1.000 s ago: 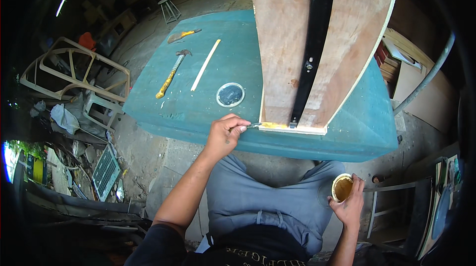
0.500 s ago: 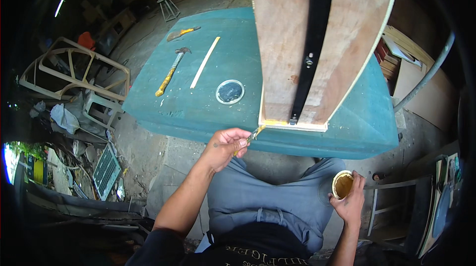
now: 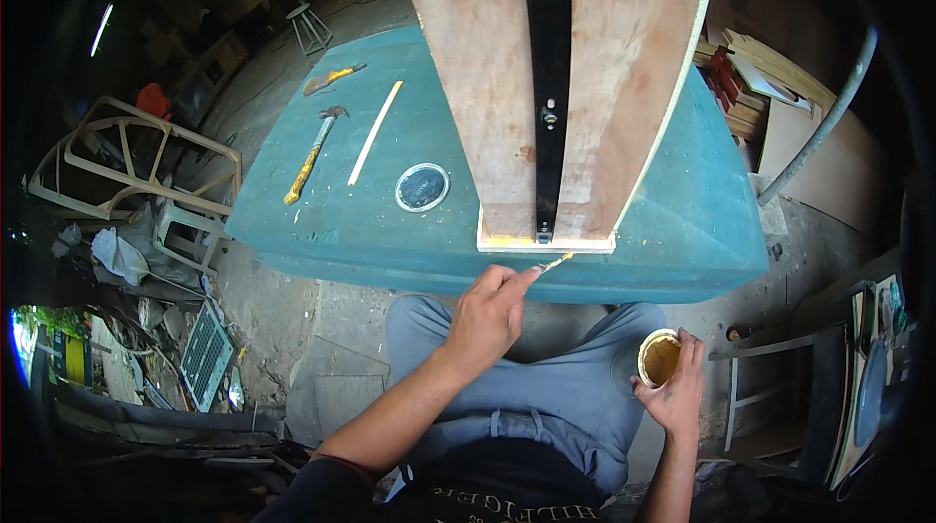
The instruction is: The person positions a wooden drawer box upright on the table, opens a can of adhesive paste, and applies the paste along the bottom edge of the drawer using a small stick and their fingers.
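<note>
While right fingers (image 3: 691, 348) clasp a cup (image 3: 643, 358), left fingers (image 3: 513, 289), pinching a tool (image 3: 558, 263), have moved rightward.

Hammer (image 3: 312, 158), strip (image 3: 375, 133) and lid (image 3: 422, 188) lie on the table (image 3: 682, 231)—left of the panel (image 3: 487, 84).

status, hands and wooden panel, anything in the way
Left hand grips thin tool, yellow tip by near edge of wooden panel. Right hand holds tub. Yellow smear at panel's near edge, left of black rail. Nothing seen blocking; hammer off left.
</note>
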Demonstrator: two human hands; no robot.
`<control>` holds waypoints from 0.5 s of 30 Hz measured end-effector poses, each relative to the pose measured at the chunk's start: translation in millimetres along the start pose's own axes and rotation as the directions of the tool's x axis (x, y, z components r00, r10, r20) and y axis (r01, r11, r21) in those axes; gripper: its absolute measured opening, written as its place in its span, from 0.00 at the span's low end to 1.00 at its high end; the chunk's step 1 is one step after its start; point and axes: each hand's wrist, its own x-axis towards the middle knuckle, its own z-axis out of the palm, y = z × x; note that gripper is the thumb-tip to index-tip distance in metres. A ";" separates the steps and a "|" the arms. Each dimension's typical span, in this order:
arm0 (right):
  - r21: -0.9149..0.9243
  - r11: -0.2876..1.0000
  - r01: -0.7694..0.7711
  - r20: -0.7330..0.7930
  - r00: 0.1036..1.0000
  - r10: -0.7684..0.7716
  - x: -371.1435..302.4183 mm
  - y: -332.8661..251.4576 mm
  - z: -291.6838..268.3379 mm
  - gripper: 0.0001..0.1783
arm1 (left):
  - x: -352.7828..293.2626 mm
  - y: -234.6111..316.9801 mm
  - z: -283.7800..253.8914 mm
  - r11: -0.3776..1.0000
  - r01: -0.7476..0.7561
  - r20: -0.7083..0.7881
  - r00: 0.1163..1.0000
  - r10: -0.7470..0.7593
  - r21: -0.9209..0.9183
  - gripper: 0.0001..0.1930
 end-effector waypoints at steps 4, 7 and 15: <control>0.028 1.000 0.006 -0.019 1.000 -0.006 -0.9 3.4 -1.3 0.55 | 9.1 5.9 3.9 0.961 -0.103 -0.018 0.994 0.111 0.258 0.25; 0.025 1.000 0.007 -0.023 1.000 -0.006 -0.4 5.3 -1.6 0.55 | 17.3 7.5 4.7 0.920 -0.152 0.003 0.987 0.162 0.361 0.26; 0.036 0.999 0.006 -0.005 1.000 -0.006 -0.6 9.8 -1.6 0.57 | 13.5 6.5 20.6 0.985 -0.061 0.033 0.998 0.057 0.158 0.21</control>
